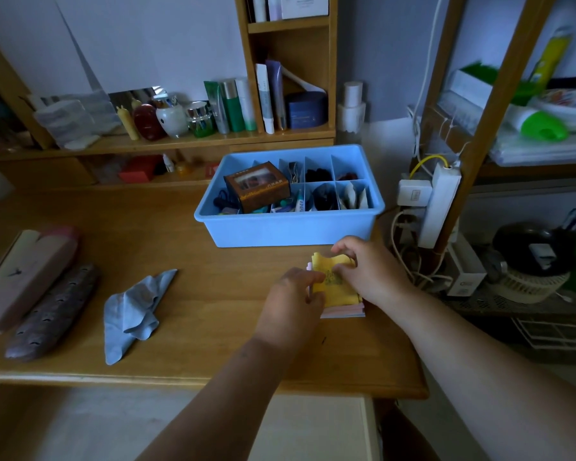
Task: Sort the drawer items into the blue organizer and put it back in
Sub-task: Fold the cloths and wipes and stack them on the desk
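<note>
Far left on the desk [193,234]: two long cases [30,281], then a crumpled blue cloth [133,311], both not yet sorted. Centre: left hand [293,304] pinching the near-left edge of the yellow cloth [338,284]; right hand [369,271] pinching its far edge, atop a pink stack [345,312]. Best to align edges, fold flat, press the crease. Just beyond: blue organizer [290,227], compartments mostly filled, brown box [256,186] perched on top; worth choosing a free slot first
</note>
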`<state>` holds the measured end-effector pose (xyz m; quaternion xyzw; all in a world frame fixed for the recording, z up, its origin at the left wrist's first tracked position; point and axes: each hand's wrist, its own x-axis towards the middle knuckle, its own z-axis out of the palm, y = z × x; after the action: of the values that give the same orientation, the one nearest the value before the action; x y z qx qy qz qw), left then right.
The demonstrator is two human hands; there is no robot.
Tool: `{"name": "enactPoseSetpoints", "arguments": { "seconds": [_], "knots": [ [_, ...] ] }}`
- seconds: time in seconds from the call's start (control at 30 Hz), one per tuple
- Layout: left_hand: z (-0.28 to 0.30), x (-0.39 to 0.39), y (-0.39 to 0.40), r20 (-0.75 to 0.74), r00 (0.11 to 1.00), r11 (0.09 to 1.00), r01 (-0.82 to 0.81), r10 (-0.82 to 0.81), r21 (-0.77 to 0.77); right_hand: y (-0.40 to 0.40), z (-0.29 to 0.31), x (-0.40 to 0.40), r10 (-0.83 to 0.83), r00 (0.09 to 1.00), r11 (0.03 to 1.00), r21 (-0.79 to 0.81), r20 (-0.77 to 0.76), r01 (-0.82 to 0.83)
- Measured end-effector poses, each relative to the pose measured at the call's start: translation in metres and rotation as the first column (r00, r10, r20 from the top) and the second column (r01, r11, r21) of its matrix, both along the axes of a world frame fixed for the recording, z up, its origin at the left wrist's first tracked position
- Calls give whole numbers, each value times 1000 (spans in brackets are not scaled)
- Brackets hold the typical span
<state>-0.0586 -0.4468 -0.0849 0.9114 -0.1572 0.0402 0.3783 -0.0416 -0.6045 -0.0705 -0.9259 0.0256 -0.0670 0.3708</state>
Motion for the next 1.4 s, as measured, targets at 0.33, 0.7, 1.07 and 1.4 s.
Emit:
{"name": "enactPoseSetpoints", "arguments": {
  "seconds": [0.33, 0.7, 1.07, 1.4],
  "knots": [
    [13, -21, 30, 128, 991, 998, -37, 43, -49, 32, -2, -27, 332, 943, 888, -328, -24, -321],
    [13, -72, 154, 201, 952, 973, -227, 232, -44, 37, 0, -38, 324, 915, 738, -541, -238, -402],
    [15, -22, 218, 126, 862, 868, -496, 491, 10, 142, -23, -60, 342, 940, 934, -110, -10, -341],
    [83, -41, 188, 228, 901, 920, -321, 370, -226, 170, 48, -68, 224, 953, 938, 221, 206, -268]
  ]
}}
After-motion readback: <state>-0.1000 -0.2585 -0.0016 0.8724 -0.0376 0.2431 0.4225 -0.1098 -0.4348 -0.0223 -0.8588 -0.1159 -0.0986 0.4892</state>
